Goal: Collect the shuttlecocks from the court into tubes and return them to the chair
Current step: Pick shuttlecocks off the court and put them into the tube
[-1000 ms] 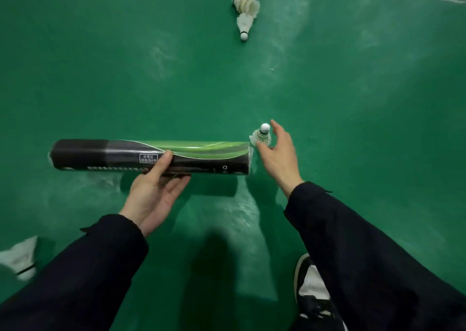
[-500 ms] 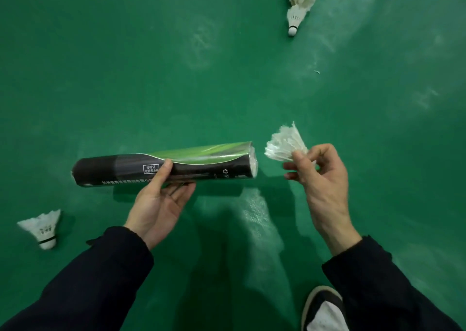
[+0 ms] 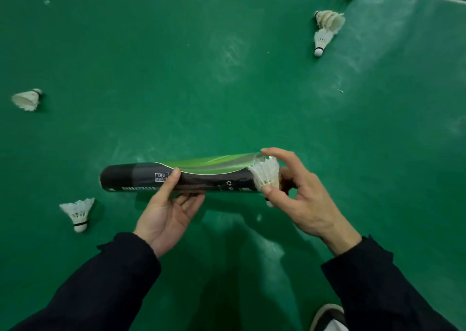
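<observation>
Since a moment ago the right hand [image 3: 300, 197] has brought its pinched shuttlecock [image 3: 267, 175] to the 3 o'clock mouth of the tube [image 3: 181, 177] gripped by the left hand [image 3: 166, 209], where splayed feathers may snag the rim and crumple.

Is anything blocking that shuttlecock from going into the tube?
Nothing visible does. The right hand holds the shuttlecock right at the open end of the tube, which the left hand holds level.

glossy printed tube [image 3: 201, 173], white feathered shuttlecock [image 3: 267, 174] (frayed), scuffed green floor [image 3: 176, 78]
</observation>
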{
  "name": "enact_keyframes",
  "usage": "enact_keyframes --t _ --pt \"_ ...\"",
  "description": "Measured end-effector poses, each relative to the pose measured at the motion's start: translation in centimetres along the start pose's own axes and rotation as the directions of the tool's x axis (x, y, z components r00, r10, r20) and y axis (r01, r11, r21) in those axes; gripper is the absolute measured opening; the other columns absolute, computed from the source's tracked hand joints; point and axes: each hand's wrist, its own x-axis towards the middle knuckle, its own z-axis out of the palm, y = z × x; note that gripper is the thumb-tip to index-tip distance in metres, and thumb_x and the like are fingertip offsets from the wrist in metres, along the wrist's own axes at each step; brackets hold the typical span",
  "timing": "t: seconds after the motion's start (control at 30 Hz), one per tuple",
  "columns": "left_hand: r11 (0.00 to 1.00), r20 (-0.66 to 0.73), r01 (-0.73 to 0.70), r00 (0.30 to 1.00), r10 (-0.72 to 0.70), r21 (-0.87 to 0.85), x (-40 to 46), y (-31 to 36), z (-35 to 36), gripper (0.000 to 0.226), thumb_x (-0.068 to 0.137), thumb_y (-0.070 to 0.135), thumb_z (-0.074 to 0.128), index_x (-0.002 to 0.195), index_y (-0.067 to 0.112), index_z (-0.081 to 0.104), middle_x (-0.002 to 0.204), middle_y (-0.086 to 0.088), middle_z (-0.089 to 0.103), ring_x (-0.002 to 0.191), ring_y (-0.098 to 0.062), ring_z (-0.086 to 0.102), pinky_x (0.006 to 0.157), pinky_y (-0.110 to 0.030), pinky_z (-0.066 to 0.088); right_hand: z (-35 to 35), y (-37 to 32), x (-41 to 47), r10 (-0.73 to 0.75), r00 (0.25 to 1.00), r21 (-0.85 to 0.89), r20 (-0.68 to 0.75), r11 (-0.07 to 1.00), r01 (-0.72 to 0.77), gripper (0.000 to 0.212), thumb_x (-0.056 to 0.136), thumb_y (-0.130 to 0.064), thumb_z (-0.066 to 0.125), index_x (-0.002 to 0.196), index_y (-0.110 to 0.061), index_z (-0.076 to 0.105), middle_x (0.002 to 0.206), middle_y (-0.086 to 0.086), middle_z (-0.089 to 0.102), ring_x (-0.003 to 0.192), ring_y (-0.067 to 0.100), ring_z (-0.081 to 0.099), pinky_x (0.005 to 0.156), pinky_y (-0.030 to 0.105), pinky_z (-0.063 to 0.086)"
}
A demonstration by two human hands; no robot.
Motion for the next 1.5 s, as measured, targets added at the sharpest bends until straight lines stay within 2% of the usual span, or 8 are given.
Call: enact_keyframes --t 0.17,0.37,0.57,0.73,0.93,1.13,1.27,1.5 --pt "0.997 -0.017 -0.018 1.000 0.017 -0.073 -0.5 0.2 0.0 0.044 0.094 0.041 0.068 0.128 0.014 0.063 0.117 -0.012 0.076 0.105 -0.019 0.075 0.083 -0.029 0.062 1.0 -0.5 -0.8 0.079 0.936 0.218 -0.343 0.976 -0.003 0.033 0.077 -0.041 0.078 0.093 -0.026 0.053 0.080 -0.011 0.065 0.067 0.009 0.056 0.065 0.030 0.050" --pt "0.995 -0.021 -0.036 0.999 0.034 -0.090 -1.1 0.4 -0.6 0.052 0.091 0.041 0.070 0.134 0.014 0.059 0.125 -0.013 0.072 0.108 -0.021 0.075 0.086 -0.030 0.062 1.7 -1.5 -1.6 0.058 0.889 0.231 -0.455 0.971 0.055 0.008 0.096 -0.044 0.062 0.098 -0.037 0.066 0.082 -0.003 0.063 0.071 0.030 0.056 0.062 0.046 0.047" --pt "0.994 -0.024 -0.068 0.998 0.066 -0.087 -2.5 0.4 -1.3 0.048 0.089 0.041 0.069 0.128 0.014 0.061 0.121 -0.012 0.071 0.107 -0.021 0.073 0.082 -0.028 0.062 3.8 -1.7 -1.5 -0.072 0.990 -0.383 -0.118 0.923 0.021 0.042 0.103 -0.052 0.042 0.106 -0.023 0.072 0.148 0.005 0.039 0.128 0.025 0.043 0.107 0.042 0.040" --pt "0.979 -0.027 -0.136 0.991 0.133 -0.149 -4.0 2.8 -3.6 0.041 0.090 0.040 0.070 0.120 0.014 0.063 0.114 -0.011 0.075 0.110 -0.022 0.073 0.086 -0.030 0.062 5.0 -5.7 -1.7 -0.235 0.928 -0.245 -0.289 0.955 0.166 0.032 0.096 -0.034 0.059 0.120 -0.017 0.072 0.115 -0.003 0.059 0.090 0.015 0.059 0.084 0.023 0.046" --pt "0.981 -0.033 -0.183 0.983 0.182 -0.059 -3.6 3.2 -4.8 0.034 0.085 0.039 0.071 0.108 0.015 0.069 0.103 -0.007 0.075 0.091 -0.016 0.075 0.076 -0.028 0.063 8.5 -7.3 1.0 0.139 0.942 0.023 0.305 0.988 -0.153 0.025 0.107 -0.032 0.050 0.098 -0.048 0.067 0.056 0.007 0.060 0.048 0.010 0.058 0.057 0.024 0.048" --pt "0.962 -0.072 -0.235 0.971 0.227 -0.138 -4.3 4.5 -8.1 0.029 0.087 0.038 0.071 0.106 0.016 0.067 0.097 -0.006 0.076 0.088 -0.016 0.076 0.078 -0.028 0.063 11.1 -6.6 1.5 0.211 0.954 0.130 0.214 0.962 -0.242 0.012 0.093 -0.021 0.073 0.103 -0.025 0.069 0.070 0.008 0.059 0.055 0.020 0.059 0.049 0.039 0.046" --pt "0.957 -0.076 -0.228 0.973 0.218 -0.180 -5.6 4.7 -10.3 0.030 0.092 0.037 0.068 0.112 0.015 0.066 0.103 -0.008 0.075 0.091 -0.017 0.076 0.079 -0.028 0.062 12.8 -8.7 1.4 0.182 0.921 0.262 0.343 0.924 -0.280 0.017 0.101 -0.007 0.060 0.106 -0.020 0.069 0.085 -0.017 0.066 0.052 0.014 0.061 0.043 0.027 0.049" --pt "0.941 -0.077 -0.251 0.968 0.239 -0.229 -6.9 7.1 -15.4 0.032 0.092 0.035 0.066 0.116 0.015 0.065 0.112 -0.009 0.072 0.096 -0.018 0.075 0.082 -0.029 0.062 18.1 -12.6 2.3 0.200 0.810 0.106 0.551 0.946 -0.306 0.027 0.106 -0.011 0.051 0.129 -0.017 0.063 0.113 -0.008 0.066 0.068 0.017 0.068 0.054 0.032 0.055"
